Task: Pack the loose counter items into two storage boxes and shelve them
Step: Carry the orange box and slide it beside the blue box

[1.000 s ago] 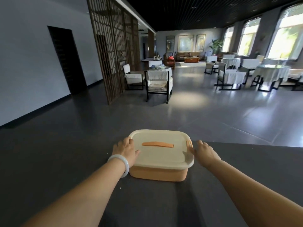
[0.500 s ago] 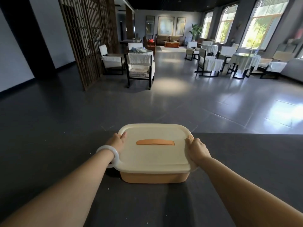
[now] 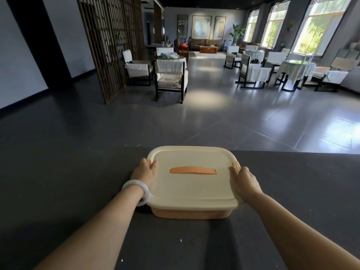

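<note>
Dark surface [image 3: 58, 191] carries a lidded storage box [image 3: 191, 211] near its far edge. Left hand [image 3: 145, 172] and right hand [image 3: 243, 179] grip opposite sides, thumbs on the lid [image 3: 192, 191]. Packing seems done; next, a level lift toward shelving, unseen here.

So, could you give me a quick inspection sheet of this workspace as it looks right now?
Surface: dark grey counter with a few tiny pale specks.
Job's things: one storage box with an orange base; cream lid on, orange handle lying flat. No second box or shelf in view.
Clutter: nothing seen.
Hands: left hand grips the box's left side, thumb on the lid; right hand grips the right side. White bangle on the left wrist.
Cables: nothing seen.
Surroundings: tiled floor, wooden lattice screen, white-covered chairs, bright windows.
</note>
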